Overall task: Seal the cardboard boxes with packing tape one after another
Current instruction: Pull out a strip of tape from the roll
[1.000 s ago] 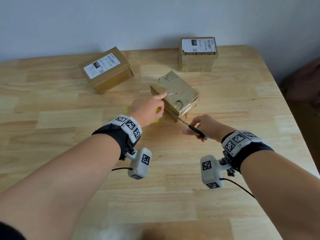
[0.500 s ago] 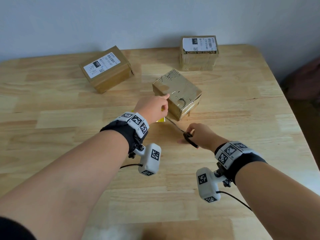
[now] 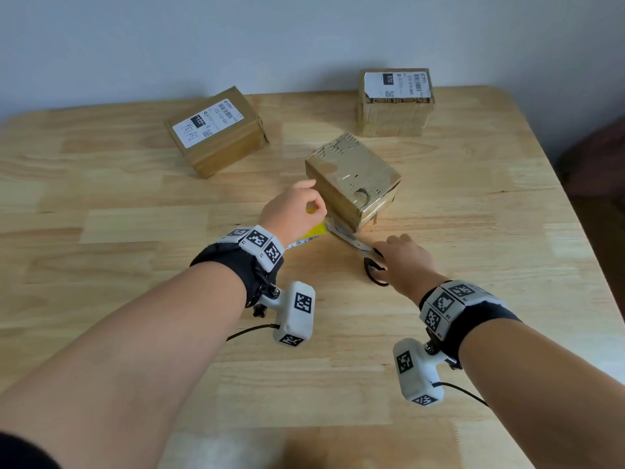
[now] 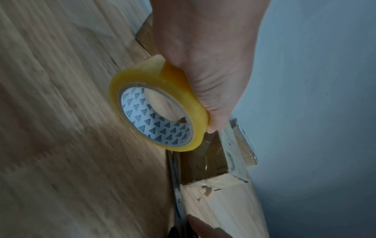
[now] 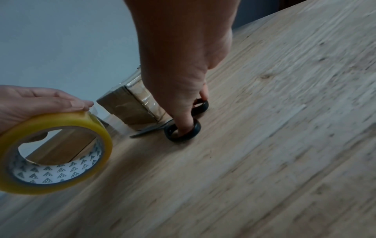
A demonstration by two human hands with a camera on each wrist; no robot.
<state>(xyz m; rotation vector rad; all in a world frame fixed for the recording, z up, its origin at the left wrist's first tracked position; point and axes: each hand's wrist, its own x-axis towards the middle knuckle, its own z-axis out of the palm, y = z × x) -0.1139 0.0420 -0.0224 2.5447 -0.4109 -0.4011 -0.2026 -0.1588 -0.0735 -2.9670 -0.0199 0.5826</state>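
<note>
Gripped in the left hand (image 3: 293,211), the tape roll (image 4: 160,116) sits just beside the near box (image 3: 351,179), a clear strip running to the box side. Right hand (image 3: 404,260) has thumb and finger through the scissors (image 5: 181,128) loops; a second ago these were raised, now they lie low on the table (image 3: 135,231), blades at the box's base. Judgement: cut imminent; two boxes behind await.

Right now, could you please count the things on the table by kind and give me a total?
Cardboard boxes: 3
Tape rolls: 1, held by the left hand
Scissors: 1, held by the right hand
Total: 5
</note>
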